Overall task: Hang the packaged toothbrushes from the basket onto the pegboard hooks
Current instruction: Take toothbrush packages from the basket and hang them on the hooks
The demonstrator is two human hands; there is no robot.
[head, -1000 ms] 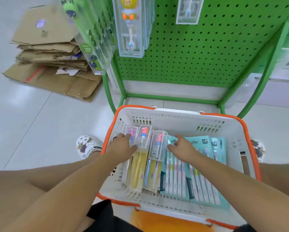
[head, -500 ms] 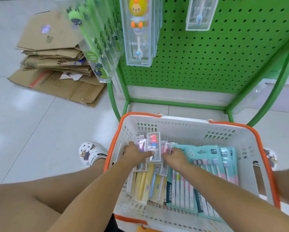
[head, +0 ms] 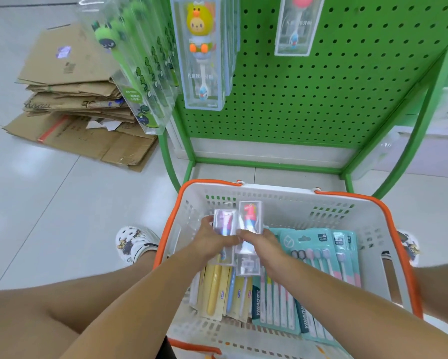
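Note:
A white basket with an orange rim (head: 290,200) stands on the floor before the green pegboard (head: 334,81). Above the basket, my left hand (head: 212,238) grips a clear boxed toothbrush with a purple figure (head: 225,221). Beside it, my right hand (head: 261,242) holds a clear boxed toothbrush with a red and pink figure (head: 251,216). Both boxes are lifted above the other packs. Yellow and blue toothbrush packs (head: 217,291) and teal multi-packs (head: 318,257) lie in the basket. Hooks on the pegboard carry green character packs (head: 137,73), yellow duck packs (head: 202,53) and a pink one (head: 295,24).
Flattened cardboard boxes (head: 75,99) are stacked on the tiled floor at the left. The rack's green frame legs (head: 171,167) flank the basket's far end. White clogs (head: 134,242) show on both sides of the basket, and bare knees fill the lower corners.
Both hands have gathered the clear boxed toothbrushes and raised them out of the basket's left side. The view has tilted up, bringing more of the pegboard into view.

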